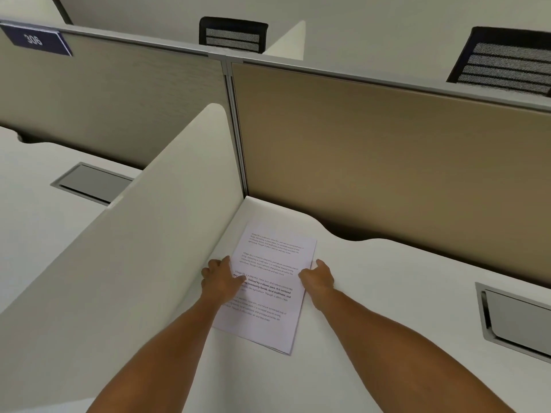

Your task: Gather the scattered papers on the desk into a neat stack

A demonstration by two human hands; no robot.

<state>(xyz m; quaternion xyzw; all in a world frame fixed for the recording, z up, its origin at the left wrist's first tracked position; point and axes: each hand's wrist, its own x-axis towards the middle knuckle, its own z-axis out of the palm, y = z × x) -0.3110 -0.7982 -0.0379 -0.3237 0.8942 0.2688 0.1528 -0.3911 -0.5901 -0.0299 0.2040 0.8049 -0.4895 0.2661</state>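
A stack of printed white papers (268, 263) lies flat on the white desk (387, 293), close to the left divider, its edges nearly lined up. My left hand (220, 277) rests on the stack's left edge with curled fingers against the paper. My right hand (317, 277) touches the stack's right edge, fingers bent, thumb pointing toward the sheet. Both forearms reach in from the bottom of the view. Whether either hand pinches the sheets is hidden by the knuckles.
A white side divider (143, 234) stands just left of the papers. A tan back panel (387, 159) closes the desk's far side. A grey cable hatch (512, 317) sits in the desk at right. Black mesh chairs (232, 34) stand beyond the partition.
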